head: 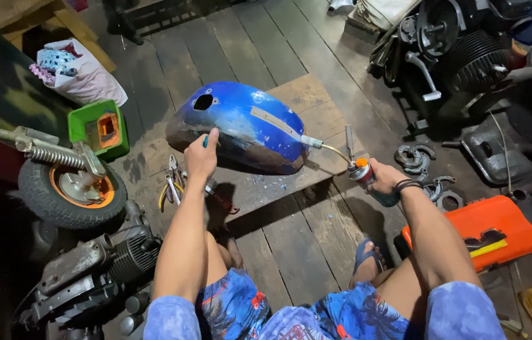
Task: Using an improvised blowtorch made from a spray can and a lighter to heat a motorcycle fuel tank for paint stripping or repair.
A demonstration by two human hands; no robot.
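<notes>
Torch in one hand, scraper on the blue tank

We press our left hand (pixel 201 158), clenched round a small blue-handled tool (pixel 205 141), against the near side of the blue fuel tank (pixel 240 123), which lies on its side on a wooden board (pixel 297 94) set on the plank floor (pixel 291 233), toward the board's far edge. Our right hand (pixel 386 179) grasps a small gas torch canister (pixel 363 172) just off the board's right edge, nozzle aimed at the tank's end. We judge the risks plain: flame could scorch the dry wood, fumes in the tank could catch, the rounded tank could roll under the push, and bare knees sit close. Pliers (pixel 171 182) lie at the board's left edge.
</notes>
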